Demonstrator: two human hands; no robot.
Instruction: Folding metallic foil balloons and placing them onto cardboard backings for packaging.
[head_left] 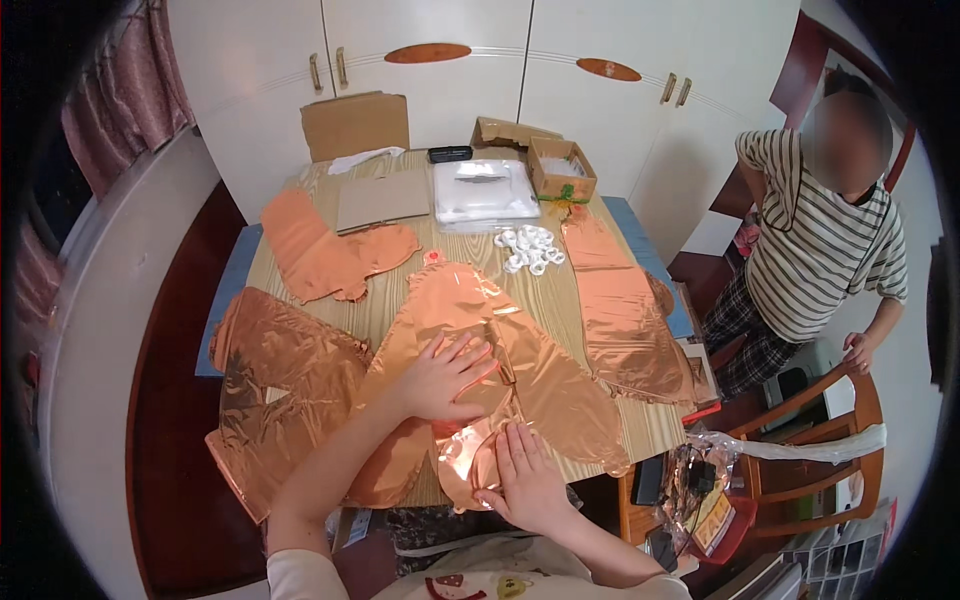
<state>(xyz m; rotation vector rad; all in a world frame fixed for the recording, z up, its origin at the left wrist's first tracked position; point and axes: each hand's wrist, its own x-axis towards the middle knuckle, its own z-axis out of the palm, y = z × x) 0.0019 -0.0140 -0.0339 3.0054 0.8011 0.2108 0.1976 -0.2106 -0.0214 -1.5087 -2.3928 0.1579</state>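
Two bare hands lie flat on copper-coloured foil (548,388) at the near edge of the worktop (378,308), the left hand (438,385) splayed, the right hand (528,485) with fingers nearly together; neither grip closes on anything. Uneven pressure could crease or split the thin-looking sheet, and a pull toward the worktop's edge might drag it off. The forearm could snag the left foil (285,400) on the worktop's left side.

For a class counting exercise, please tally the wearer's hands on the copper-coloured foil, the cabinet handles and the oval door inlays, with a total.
Left hand and right hand on copper-coloured foil: 2
Cabinet handles: 4
Oval door inlays: 2
Total: 8
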